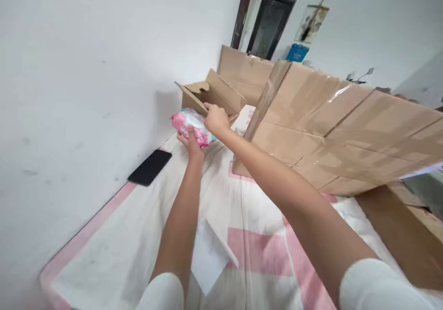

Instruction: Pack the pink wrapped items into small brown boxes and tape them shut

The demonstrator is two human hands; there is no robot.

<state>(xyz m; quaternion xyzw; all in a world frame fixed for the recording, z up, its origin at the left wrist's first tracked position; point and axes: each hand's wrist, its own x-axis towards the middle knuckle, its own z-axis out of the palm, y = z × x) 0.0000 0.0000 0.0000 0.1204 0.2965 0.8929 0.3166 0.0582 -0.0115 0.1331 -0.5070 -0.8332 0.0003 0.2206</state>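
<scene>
Holding a pink-and-white soft packet [191, 126] at the mouth of the small open carton [207, 97] at the far wall, left hand [191, 145] fingers cupped beneath it, right hand [216, 119] fingers closed on top, the packing looks mid-step and would next call for easing it level inside.

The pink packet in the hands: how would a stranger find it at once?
Start at the white wall on the left and follow the bed to the small open carton. Before its flap, both hands hold the pink-and-white packet; it is soft and bright, among plain brown cardboard.
</scene>
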